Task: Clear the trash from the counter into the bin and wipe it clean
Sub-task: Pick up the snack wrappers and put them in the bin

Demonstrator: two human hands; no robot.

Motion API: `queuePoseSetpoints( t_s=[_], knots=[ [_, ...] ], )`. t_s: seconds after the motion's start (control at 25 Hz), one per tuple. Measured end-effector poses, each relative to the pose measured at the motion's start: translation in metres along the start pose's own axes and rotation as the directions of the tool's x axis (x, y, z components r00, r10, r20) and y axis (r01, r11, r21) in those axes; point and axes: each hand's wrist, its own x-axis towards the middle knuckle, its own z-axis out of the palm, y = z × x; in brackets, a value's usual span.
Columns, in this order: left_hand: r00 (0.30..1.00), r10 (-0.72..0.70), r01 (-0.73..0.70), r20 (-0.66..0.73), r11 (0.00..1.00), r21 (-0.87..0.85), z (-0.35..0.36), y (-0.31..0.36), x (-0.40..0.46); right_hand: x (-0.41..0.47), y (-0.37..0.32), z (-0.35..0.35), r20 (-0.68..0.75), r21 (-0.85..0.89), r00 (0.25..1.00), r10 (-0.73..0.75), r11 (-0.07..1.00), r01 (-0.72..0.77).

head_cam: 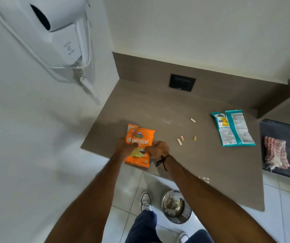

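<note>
Orange and crinkled, the chip packet [139, 146] lies at the near-left edge of the brown counter [175, 106], its long axis running away from the person, with the bottom end just overhanging the front edge. Both hands are already on it: the left hand [125, 148] is curled over its left side and the right hand [158, 149], with a black cord at the wrist, is bunched against its right side, fingers folded in as if pinching the foil, though whether either truly has a grip is hard to tell. The packet sits directly between the two hands, so neither has to reach. The steel bin [176, 206] stands on the floor tiles below the counter's front edge, down and to the right of the packet, closer to the right arm, so that hand looks better placed to carry it down. Further right on the counter, well apart, lie a teal packet [233, 128] and a few small butts [182, 138]; a checked cloth [275, 154] rests on a dark mat beyond.
</note>
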Motion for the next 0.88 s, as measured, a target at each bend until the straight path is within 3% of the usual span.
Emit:
queuePoseSetpoints(
  t_s=[0.16,0.32,0.4,0.6,0.72,0.8,0.88],
  knots=[
    [0.992,0.032,-0.005,0.123,0.977,-0.214,0.010,0.046,-0.006,0.014,-0.022,-0.051,0.061,0.172,0.998,-0.025,0.985,0.014],
    [0.957,0.149,-0.072,0.249,0.953,-0.293,0.089,0.108,-0.010,0.035,-0.025,-0.170,-0.177,0.158,0.981,-0.082,0.981,0.110],
    [0.926,0.180,-0.089,0.331,0.959,-0.271,0.149,0.138,-0.014,0.047,-0.009,-0.239,-0.313,0.067,0.945,-0.098,0.990,0.125],
    [0.940,0.161,-0.166,0.301,0.986,-0.010,0.290,0.182,-0.018,0.091,0.046,-0.366,-0.373,-0.108,0.921,-0.113,0.991,0.078],
    [0.964,0.091,-0.151,0.250,0.961,0.233,0.331,0.182,-0.011,0.117,0.067,-0.392,-0.303,-0.304,0.942,-0.141,0.952,0.045],
    [0.978,0.140,-0.192,0.155,0.891,0.411,0.338,0.180,-0.008,0.127,0.075,-0.393,-0.275,-0.400,0.944,-0.184,0.914,0.062],
    [0.977,0.176,-0.210,0.118,0.876,0.435,0.346,0.183,-0.010,0.133,0.079,-0.392,-0.288,-0.431,0.931,-0.226,0.899,0.085]
  ],
)
